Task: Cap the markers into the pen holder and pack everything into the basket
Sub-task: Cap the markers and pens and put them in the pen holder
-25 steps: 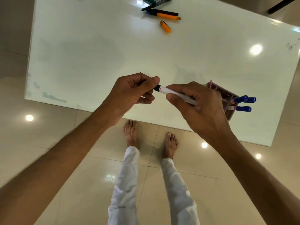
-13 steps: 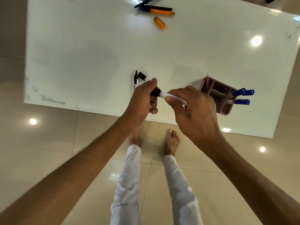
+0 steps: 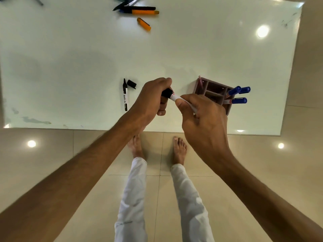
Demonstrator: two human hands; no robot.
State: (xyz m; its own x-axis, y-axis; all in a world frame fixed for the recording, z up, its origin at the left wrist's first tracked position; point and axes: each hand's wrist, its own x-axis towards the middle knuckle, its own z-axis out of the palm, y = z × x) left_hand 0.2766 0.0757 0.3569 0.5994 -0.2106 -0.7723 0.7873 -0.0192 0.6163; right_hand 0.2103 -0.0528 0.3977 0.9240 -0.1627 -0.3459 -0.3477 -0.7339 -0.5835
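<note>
Presently the right hand grasps the white marker, its long axis running from near right up to far left, and the left hand clenches the black cap on its far-left end; the pen holder stands just right of the right hand. Compared with half a second earlier, the cap appears seated further, and both hands sit slightly nearer the table's near edge.

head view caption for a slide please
Left hand presses a black cap onto the marker held by the right hand, beside the pen holder.
</note>
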